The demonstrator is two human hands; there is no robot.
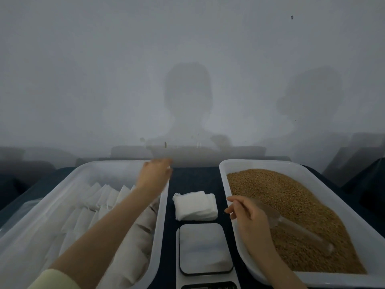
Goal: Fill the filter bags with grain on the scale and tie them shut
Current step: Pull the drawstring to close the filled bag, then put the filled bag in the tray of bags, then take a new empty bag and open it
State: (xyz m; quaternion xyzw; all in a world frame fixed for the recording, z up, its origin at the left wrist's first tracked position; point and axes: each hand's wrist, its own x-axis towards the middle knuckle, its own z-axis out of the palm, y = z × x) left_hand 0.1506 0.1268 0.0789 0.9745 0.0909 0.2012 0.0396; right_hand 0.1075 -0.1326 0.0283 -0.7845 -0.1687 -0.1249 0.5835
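Scoop (291,226) first needs a firm hold from the loose-fingered right hand (248,213), then slow pours of grain (277,184); the left hand (154,174) is too blurry to tell.

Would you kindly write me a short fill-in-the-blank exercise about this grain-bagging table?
1. The brown grain fills the white plastic tray on the person's ___ side.
2. The clear plastic scoop lies on the ___.
3. The folded stack of white filter bags lies just beyond the square grey-topped ___.
Missing words: right; grain; scale.
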